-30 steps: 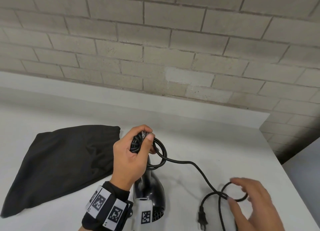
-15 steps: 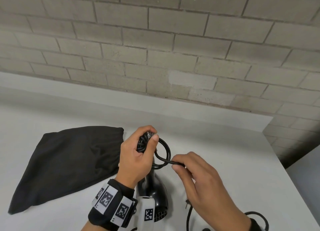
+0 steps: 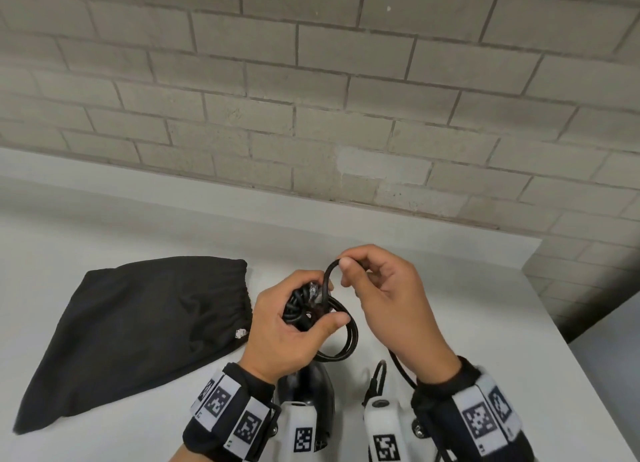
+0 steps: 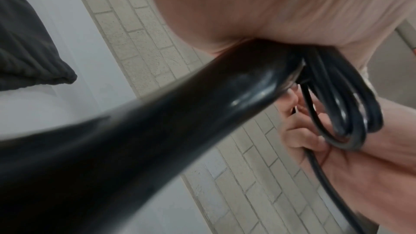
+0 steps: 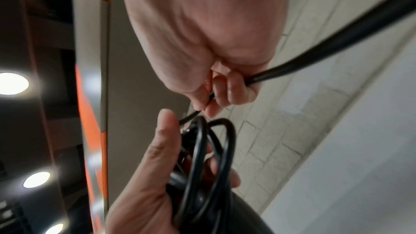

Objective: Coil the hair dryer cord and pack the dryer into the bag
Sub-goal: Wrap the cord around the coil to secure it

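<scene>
Head view: left hand [image 3: 287,333] grips hair dryer [image 3: 308,385] handle plus coiled cord [image 3: 341,340]; right hand [image 3: 391,309] pinches cord loop, right of bag [image 3: 138,330].

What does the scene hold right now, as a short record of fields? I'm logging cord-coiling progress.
left hand: left hand grips the glossy black hair dryer by its handle, together with finished loops
right hand: right hand pinches the thin black power cord, arching a new loop
cord left: a stretch trails below the right wrist
bag: black fabric drawstring bag lies flat on the white table, left of the hands
packing: not begun
</scene>
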Demonstrator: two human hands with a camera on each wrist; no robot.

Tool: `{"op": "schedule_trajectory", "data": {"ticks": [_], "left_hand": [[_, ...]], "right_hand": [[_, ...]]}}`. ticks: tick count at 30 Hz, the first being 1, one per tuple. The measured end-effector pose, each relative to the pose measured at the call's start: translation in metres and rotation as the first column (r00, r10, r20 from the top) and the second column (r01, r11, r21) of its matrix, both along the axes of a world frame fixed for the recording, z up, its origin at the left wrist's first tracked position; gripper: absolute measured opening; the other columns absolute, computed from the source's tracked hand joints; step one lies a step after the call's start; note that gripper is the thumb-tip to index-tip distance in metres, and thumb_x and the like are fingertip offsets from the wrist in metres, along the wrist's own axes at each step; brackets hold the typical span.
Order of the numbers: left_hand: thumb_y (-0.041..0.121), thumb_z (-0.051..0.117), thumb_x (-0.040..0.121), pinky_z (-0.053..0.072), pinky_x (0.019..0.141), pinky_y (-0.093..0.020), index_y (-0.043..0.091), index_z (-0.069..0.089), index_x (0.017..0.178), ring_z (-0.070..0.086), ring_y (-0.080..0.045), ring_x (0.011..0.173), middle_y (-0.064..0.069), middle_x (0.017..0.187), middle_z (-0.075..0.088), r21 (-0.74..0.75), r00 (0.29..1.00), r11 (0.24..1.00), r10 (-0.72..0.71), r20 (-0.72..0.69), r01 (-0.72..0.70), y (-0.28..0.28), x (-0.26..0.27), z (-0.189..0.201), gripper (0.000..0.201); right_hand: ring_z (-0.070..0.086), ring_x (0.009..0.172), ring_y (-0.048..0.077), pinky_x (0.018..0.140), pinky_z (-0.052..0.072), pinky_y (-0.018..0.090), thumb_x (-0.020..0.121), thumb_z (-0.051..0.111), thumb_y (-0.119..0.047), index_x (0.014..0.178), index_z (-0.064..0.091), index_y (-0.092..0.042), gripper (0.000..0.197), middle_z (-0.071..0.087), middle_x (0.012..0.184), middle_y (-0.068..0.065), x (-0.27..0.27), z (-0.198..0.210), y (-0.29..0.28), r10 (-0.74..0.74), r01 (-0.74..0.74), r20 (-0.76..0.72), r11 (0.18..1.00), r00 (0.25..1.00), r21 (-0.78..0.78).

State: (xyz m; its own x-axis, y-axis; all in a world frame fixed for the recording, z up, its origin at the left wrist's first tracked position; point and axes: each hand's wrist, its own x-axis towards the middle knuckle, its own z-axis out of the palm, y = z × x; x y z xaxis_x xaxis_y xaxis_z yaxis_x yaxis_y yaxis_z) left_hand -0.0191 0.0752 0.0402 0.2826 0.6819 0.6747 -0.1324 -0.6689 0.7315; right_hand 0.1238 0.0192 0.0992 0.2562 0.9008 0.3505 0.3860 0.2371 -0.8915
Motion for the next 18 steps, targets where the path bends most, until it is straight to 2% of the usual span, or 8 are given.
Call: {"op": "schedule_trajectory", "data": {"ticks": [3,5,6,9,12,14,15,18], "left_hand": [[0.046,0.073,0.083,0.053,0.057,-0.039,0.021,0.064,0.097,0.064,-0.023,0.058,0.001,0.074,0.064,-0.013,0.999,1.0,0.005,0.033,-0.005,0.0,-0.001,-0.003,0.03],[0.048,0.07,0.086,0.054,0.055,-0.034,0.02,0.063,0.096,0.064,-0.021,0.054,0.001,0.069,0.064,-0.027,0.998,1.0,0.009,0.057,-0.007,-0.001,0.0,-0.003,0.03],[0.048,0.069,0.087,0.054,0.056,-0.03,0.02,0.062,0.095,0.064,-0.018,0.052,0.002,0.066,0.064,-0.033,0.998,0.999,0.012,0.068,-0.01,-0.001,0.001,-0.003,0.031],[0.05,0.067,0.089,0.052,0.058,-0.022,0.018,0.061,0.096,0.065,-0.013,0.051,0.005,0.062,0.064,-0.043,0.995,0.999,0.025,0.098,-0.02,-0.003,0.001,-0.005,0.033],[0.05,0.064,0.09,0.051,0.057,-0.019,0.016,0.061,0.096,0.065,-0.01,0.051,0.008,0.062,0.064,-0.039,0.992,0.999,0.038,0.116,-0.034,-0.005,0.0,-0.005,0.034],[0.049,0.063,0.091,0.051,0.058,-0.017,0.016,0.061,0.097,0.065,-0.009,0.052,0.012,0.065,0.065,-0.048,0.989,0.998,0.058,0.139,-0.052,-0.004,-0.001,-0.005,0.033],[0.049,0.063,0.091,0.051,0.058,-0.017,0.018,0.062,0.097,0.066,-0.009,0.054,0.012,0.068,0.066,-0.058,0.986,0.996,0.069,0.153,-0.061,-0.003,-0.002,-0.004,0.032],[0.05,0.062,0.091,0.051,0.062,-0.015,0.019,0.062,0.095,0.066,-0.006,0.061,0.008,0.077,0.066,-0.062,0.985,0.995,0.087,0.15,-0.078,-0.002,-0.001,0.0,0.032]], "right_hand": [[0.051,0.053,0.003,0.057,0.04,0.021,0.094,0.062,-0.021,0.091,0.068,-0.021,0.006,0.066,0.069,0.001,-0.002,-0.013,0.002,-0.028,0.012,-0.196,0.996,0.98,-0.084],[0.048,0.049,0.005,0.055,0.038,0.022,0.093,0.064,-0.023,0.089,0.065,-0.023,0.004,0.067,0.069,0.003,-0.007,-0.021,0.0,-0.045,0.013,-0.291,0.994,0.956,-0.112],[0.051,0.05,0.007,0.056,0.04,0.023,0.093,0.064,-0.023,0.088,0.065,-0.023,0.005,0.069,0.07,0.004,-0.009,-0.025,-0.001,-0.057,0.02,-0.311,0.993,0.949,-0.12],[0.066,0.068,0.01,0.067,0.047,0.027,0.093,0.064,-0.022,0.086,0.068,-0.023,0.008,0.073,0.076,0.004,-0.016,-0.034,-0.006,-0.084,0.041,-0.302,0.989,0.95,-0.144],[0.055,0.063,0.011,0.06,0.042,0.026,0.094,0.061,-0.03,0.082,0.069,-0.022,0.016,0.069,0.076,-0.001,-0.016,-0.038,-0.014,-0.059,0.02,-0.308,0.992,0.95,-0.128],[0.044,0.059,0.014,0.054,0.037,0.024,0.093,0.06,-0.041,0.083,0.069,-0.021,0.024,0.068,0.082,0.006,-0.016,-0.04,-0.022,0.024,-0.067,-0.339,0.991,0.94,-0.115],[0.045,0.058,0.016,0.055,0.039,0.025,0.091,0.063,-0.043,0.085,0.069,-0.022,0.023,0.071,0.088,0.006,-0.017,-0.041,-0.025,0.069,-0.112,-0.327,0.987,0.942,-0.116],[0.061,0.066,0.038,0.066,0.052,0.043,0.084,0.074,-0.03,0.091,0.069,-0.022,0.012,0.073,0.095,0.0,-0.019,-0.043,-0.03,0.132,-0.18,-0.26,0.969,0.957,-0.169]]}}
